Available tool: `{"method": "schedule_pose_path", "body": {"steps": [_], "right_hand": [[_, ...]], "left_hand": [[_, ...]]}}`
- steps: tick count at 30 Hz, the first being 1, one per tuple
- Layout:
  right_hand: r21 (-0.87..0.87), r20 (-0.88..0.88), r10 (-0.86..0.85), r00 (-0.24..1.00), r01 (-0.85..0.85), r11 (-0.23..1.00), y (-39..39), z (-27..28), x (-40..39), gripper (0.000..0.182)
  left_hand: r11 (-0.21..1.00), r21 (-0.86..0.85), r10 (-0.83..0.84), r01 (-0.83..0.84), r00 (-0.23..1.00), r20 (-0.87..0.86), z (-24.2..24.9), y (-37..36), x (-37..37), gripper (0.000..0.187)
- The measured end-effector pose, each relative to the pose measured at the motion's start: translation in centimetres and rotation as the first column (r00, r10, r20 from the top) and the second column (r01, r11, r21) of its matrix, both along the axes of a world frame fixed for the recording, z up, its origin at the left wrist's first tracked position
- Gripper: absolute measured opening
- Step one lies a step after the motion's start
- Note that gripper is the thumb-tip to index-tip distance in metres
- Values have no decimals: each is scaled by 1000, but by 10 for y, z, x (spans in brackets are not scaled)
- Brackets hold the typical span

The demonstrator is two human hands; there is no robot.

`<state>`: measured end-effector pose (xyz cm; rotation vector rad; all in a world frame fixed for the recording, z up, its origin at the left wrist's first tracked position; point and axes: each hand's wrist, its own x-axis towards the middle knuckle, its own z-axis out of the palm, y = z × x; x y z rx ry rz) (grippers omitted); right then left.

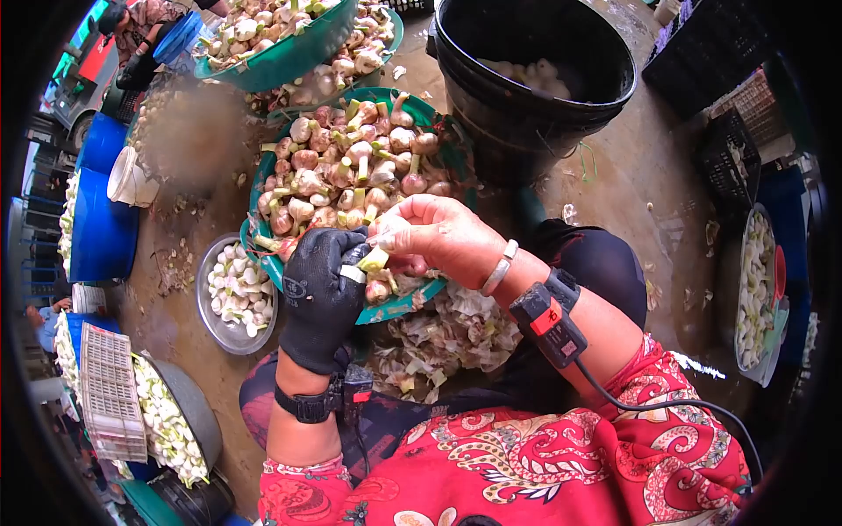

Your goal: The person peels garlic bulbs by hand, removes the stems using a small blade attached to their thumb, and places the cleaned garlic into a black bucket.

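My left hand [323, 294], in a black glove, is closed around a garlic bulb whose cut pale-green stem [374, 259] sticks out to the right. Bare and with a bracelet at the wrist, my right hand [443, 237] pinches whitish skin [388, 230] at that bulb, its fingertips close to the glove. Both hands are over the near edge of a green basin [403, 307] heaped with unpeeled garlic bulbs [307, 182]. Peeled white garlic [239, 289] lies in a metal bowl [205, 302] to the left. Loose skins [456, 333] are piled below the basin.
A large black bucket [500, 123] with pale garlic inside stands beyond my right hand. Another green basin [289, 54] of garlic is at the top. Blue tubs [103, 219] and a crate [112, 394] line the left. Another person [145, 26] is at upper left.
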<state>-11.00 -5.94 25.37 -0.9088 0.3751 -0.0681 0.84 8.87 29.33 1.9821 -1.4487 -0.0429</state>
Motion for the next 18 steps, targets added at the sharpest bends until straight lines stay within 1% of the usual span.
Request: {"method": "schedule_pose_path", "body": {"steps": [1,3,4,5,6,7,8,9,10,11,12,13,14,15,17,18], "right_hand": [[21,-9,44,999,-44,999,-1,-2,0,31],[-29,27,209,978,-208,978,1,9,-3,29],[1,10,249,969,-249,969,5,18,-6,25],[12,7,260,966,-260,966,6,18,-8,22],[39,59,217,974,-220,975,7,16,-7,23],[63,111,171,979,-178,982,6,14,-6,24],[122,148,88,985,-107,987,4,10,-5,27],[184,180,2,984,-35,982,0,5,-4,29],[192,171,-62,983,29,981,-4,3,-4,35],[187,175,-66,982,33,982,-3,-1,-2,35],[128,220,-142,965,115,985,0,-4,1,33],[74,269,-211,940,198,977,1,-6,3,31],[52,312,-187,931,180,982,1,-3,4,35],[54,315,-188,931,180,982,2,0,3,35],[55,239,-174,955,166,985,3,11,1,35],[56,239,-175,955,167,984,2,8,2,35]], "left_hand": [[1000,8,13,-13,1000,15,-1,-1,1,7],[997,-12,73,-73,997,16,-5,-2,12,8],[991,-7,133,-133,991,-18,-7,-1,17,9],[988,8,157,-157,983,-90,-10,0,23,10],[984,32,180,-178,950,-256,-21,4,30,13],[980,54,197,-192,890,-412,-30,5,34,17],[975,6,178,-223,761,-624,-24,2,25,22],[965,-31,132,-259,587,-799,-18,0,14,28],[972,-59,67,-227,510,-857,-20,0,10,36],[973,-89,5,-213,402,-915,-18,-3,2,42],[969,-162,-128,-187,182,-975,-16,-3,-3,45],[955,-236,-249,-178,-50,-967,-14,-3,-5,49],[942,-302,-326,-144,-198,-924,-13,-3,-7,54],[943,-301,-325,-143,-195,-925,-12,-4,-9,54],[924,-341,-376,-173,-252,-892,-11,-10,-15,52],[934,-317,-338,-166,-114,-934,-10,-13,-18,49]]}}
